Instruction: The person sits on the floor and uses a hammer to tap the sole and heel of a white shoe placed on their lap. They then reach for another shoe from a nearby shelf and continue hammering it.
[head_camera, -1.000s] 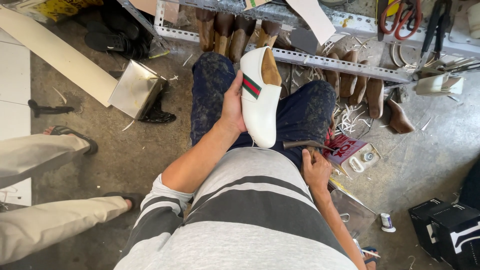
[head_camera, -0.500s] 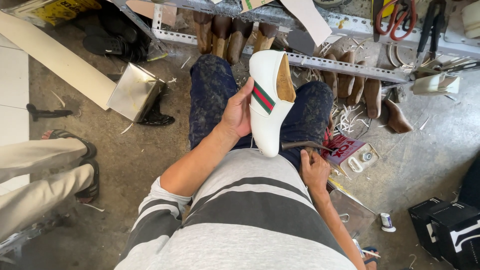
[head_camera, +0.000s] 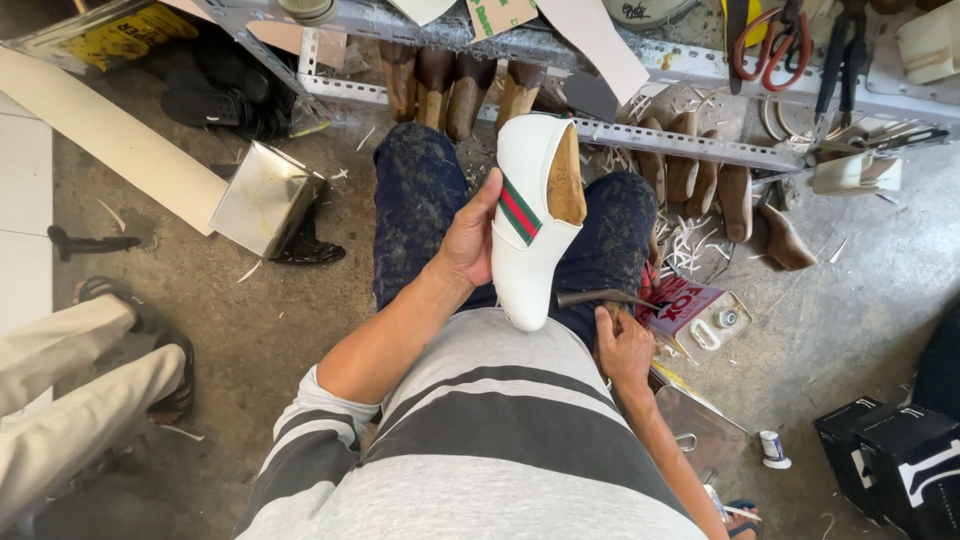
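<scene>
white shoe (head_camera: 525, 235) | left hand (head_camera: 468, 238) grips | wooden lasts (head_camera: 440, 85) beyond

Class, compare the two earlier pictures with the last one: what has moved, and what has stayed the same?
The left hand has tilted the white shoe more upright on the lap, with its opening and wooden last turned further to the right. The legs of the person at the left have drawn back toward the lower left. The left hand still holds the shoe; the right hand still grips a dark-handled tool by the thigh.
</scene>
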